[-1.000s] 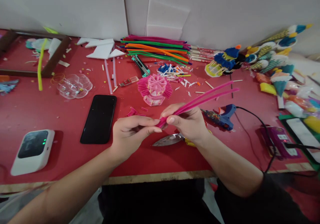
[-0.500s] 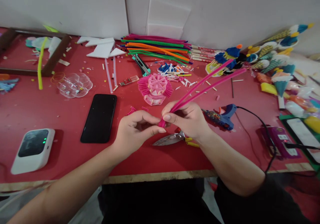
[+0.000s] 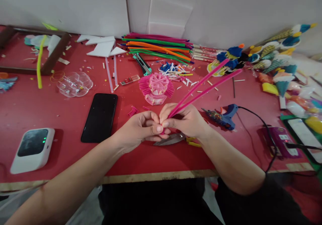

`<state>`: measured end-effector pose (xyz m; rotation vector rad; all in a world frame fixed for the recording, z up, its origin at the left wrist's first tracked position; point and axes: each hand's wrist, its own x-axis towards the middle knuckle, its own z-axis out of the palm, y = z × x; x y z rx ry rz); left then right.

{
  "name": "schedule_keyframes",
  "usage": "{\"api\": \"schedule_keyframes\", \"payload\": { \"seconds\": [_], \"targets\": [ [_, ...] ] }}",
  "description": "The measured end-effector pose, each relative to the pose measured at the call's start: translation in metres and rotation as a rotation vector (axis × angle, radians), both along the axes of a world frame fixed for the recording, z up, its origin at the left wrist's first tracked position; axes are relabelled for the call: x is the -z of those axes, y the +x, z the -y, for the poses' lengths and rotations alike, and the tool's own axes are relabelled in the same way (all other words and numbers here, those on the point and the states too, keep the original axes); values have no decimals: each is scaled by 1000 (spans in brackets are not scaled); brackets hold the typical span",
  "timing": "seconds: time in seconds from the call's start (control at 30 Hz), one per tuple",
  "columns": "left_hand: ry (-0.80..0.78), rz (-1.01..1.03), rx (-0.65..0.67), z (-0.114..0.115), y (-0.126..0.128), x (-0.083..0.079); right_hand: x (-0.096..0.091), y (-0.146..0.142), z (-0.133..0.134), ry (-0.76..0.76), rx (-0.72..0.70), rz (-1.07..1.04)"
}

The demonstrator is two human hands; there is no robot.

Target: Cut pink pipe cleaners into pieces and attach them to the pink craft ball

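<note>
The grip of the right hand (image 3: 187, 121) was closed around two long pink plastic straws (image 3: 203, 84), holding them near their lower ends with the fingers curled over the shafts. The grip of the left hand (image 3: 139, 131) was pinched shut, thumb against fingertips, on the very ends of the same straws, so the two hands touched knuckle to knuckle. How much straw stuck out below the fingers could not be told. From that shared hold the straws' long axis ran up and away to the person's right, the two shafts spreading slightly and their far tips raised clear of the red counter (image 3: 62, 117). The hold lay at the near end, with the free length on the right hand's side. Just beneath the hands, flat on the counter, lay steel-bladed scissors with yellow handles (image 3: 173, 139), blades pointing left. To the right lay a blue glue gun (image 3: 222, 116) with its black cord. Just beyond the hands stood a round pink piece built of cut straws (image 3: 156, 87). A black phone (image 3: 100, 117) lay to the left, and a bundle of coloured straws (image 3: 156, 47) lay well apart at the back wall.
</note>
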<state>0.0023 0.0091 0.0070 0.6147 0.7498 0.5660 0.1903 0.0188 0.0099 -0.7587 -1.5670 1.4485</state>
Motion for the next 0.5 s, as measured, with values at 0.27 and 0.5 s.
{"api": "schedule_keyframes", "payload": {
  "seconds": [0.27,0.5],
  "targets": [
    [559,-274,-264,6,3,7,2,-3,3,-169,164,48],
    [854,-516,-342,11,1,11,1,-3,4,-126,145,82]
  ]
}}
